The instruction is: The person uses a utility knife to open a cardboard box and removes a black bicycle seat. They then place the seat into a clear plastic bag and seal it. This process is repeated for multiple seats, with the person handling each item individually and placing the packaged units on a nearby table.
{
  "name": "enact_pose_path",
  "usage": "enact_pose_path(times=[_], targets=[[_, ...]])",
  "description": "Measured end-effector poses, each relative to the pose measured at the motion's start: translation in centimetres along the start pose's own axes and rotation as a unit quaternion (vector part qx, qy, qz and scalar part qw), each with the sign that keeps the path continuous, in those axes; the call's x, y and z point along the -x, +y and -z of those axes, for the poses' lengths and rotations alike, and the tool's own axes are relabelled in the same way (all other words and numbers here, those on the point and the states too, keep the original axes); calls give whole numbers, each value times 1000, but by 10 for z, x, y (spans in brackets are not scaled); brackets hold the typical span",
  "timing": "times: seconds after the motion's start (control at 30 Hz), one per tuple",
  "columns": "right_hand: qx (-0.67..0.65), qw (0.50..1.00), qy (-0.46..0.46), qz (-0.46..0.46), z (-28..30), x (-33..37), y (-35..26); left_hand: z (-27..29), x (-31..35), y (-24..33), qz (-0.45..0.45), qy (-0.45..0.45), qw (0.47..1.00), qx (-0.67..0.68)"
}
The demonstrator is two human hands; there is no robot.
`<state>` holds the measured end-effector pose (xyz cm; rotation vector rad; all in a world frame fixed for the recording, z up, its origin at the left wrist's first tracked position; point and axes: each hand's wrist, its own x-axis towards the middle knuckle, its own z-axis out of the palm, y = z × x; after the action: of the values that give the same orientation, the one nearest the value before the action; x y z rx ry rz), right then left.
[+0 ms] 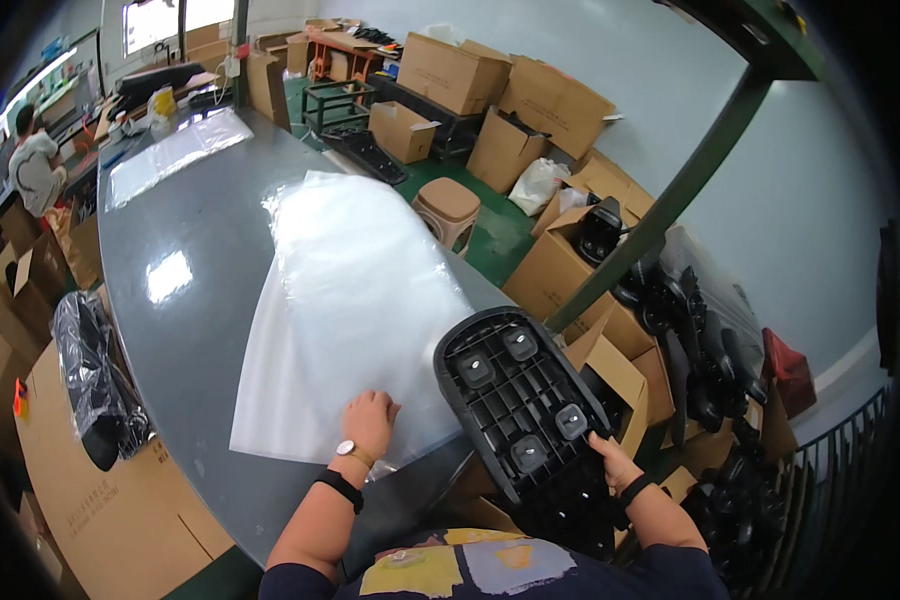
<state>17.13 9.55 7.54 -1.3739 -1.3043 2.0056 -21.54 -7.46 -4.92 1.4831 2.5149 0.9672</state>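
The right hand [618, 464] had its fingers [598, 441] pinching the side edge of a black ribbed plastic part [520, 402], which slanted away to their left, ribs and four square blocks facing up. The left hand [370, 424] lay on translucent sheets [360, 290], fingers curled; whether they pinched a sheet I could not tell. To the left of those fingers the bench [190, 320] spread smooth and grey to its curved edge, leaving open room, while the near edge passed behind them. Well ahead of them, another clear sheet [180, 157] lay near the bench's far end.

Just beyond the right fingers, an open carton [625, 380] held something dark, and farther ahead a second carton [552, 277] had a black moulded piece [600, 232] jutting from its top. Well to the left of the left fingers, a black item in clear plastic [86, 360] rested on a large carton [110, 495].

Most of the right fingers were hidden behind the part, its lower end merged with dark surroundings near the shirt [515, 566], and whether its far end touched the sheets could not be made out
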Motion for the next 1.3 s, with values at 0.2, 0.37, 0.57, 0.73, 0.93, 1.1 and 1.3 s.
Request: enact_pose_path(times=[0.2, 0.37, 0.57, 0.73, 0.93, 1.1, 1.3], targets=[[23, 998, -61, 4, 11, -13, -3, 3, -51, 0, -52, 176, 978, -102], [77, 994, -72, 9, 11, -13, -15, -7, -62, 4, 74, -63, 991, -97], [89, 992, -87, 2, 15, -17, -19, -26, -75, -12, 104, -49, 988, -106], [81, 992, -98, 2, 19, -29, -17, -18, -90, -34, 363, -1, 910, 201], [68, 994, -83, 5, 20, -38, -18, 17, -83, -40, 351, -45, 869, 347], [89, 989, -122, -8, 6, -58, -32, 48, -74, -44, 368, 72, 767, 521], [120, 962, -238, -53, -46, -100, -45, 122, -22, -102, 399, 290, 561, 665]])
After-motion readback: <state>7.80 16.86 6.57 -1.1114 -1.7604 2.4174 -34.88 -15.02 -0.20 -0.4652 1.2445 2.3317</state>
